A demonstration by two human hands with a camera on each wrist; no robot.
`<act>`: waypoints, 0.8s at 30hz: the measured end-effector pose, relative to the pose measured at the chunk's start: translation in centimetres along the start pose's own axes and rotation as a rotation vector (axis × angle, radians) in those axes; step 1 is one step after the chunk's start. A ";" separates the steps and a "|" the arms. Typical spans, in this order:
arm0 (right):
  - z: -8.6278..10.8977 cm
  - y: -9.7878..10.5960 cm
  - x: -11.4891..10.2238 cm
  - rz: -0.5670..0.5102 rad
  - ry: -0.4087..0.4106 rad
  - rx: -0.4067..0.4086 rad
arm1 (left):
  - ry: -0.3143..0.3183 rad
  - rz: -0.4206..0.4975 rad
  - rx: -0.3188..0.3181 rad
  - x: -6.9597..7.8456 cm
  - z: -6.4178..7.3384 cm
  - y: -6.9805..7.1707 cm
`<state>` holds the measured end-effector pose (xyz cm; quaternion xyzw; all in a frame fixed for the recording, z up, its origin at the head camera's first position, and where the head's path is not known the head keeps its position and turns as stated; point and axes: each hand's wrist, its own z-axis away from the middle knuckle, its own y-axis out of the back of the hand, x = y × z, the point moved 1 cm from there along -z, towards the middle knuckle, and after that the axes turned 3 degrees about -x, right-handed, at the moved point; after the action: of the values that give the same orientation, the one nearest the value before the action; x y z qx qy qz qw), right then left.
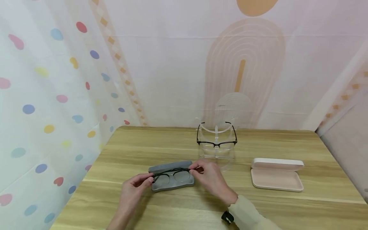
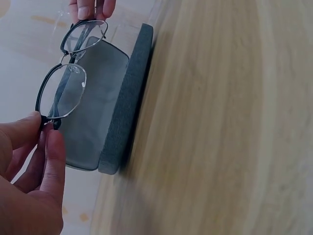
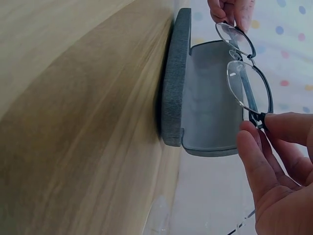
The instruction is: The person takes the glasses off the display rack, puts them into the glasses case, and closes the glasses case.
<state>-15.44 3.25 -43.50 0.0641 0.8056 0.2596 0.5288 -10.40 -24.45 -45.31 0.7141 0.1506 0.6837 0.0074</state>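
A pair of black half-rim glasses [image 1: 171, 174] with folded temples is held level over an open grey glasses case [image 1: 173, 186]. My left hand [image 1: 133, 189] pinches one end of the frame at the hinge, thumb and fingers meeting there. At the opposite hinge, my right hand [image 1: 211, 179] pinches the frame the same way. Both wrist views show the glasses [image 2: 61, 93] in front of the case's raised lid, apart from the case's grey front wall [image 3: 173, 88]. The lower part of the case interior is partly hidden.
Behind my right hand stands a clear acrylic display stand [image 1: 216, 156] bearing another pair of black glasses [image 1: 217, 144]. An open white case with pink lining [image 1: 277, 179] lies on the wooden table [image 1: 138, 140] to the right. Patterned curtains [image 1: 161, 64] border the table's back and left.
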 end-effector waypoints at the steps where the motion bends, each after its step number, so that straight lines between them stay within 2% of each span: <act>1: 0.0 0.0 0.1 0.004 0.000 -0.005 | 0.003 -0.007 -0.002 -0.1 -0.1 0.0; 14: -0.2 -0.7 1.1 0.090 0.003 -0.045 | 0.055 -0.157 -0.036 -0.6 -0.8 0.1; 24: -0.4 -0.9 1.8 0.142 -0.011 -0.056 | 0.085 -0.215 -0.068 -0.9 -1.4 0.0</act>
<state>-16.43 2.96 -45.29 0.1076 0.7886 0.3183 0.5151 -11.77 -24.95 -46.05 0.6635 0.2034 0.7133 0.0984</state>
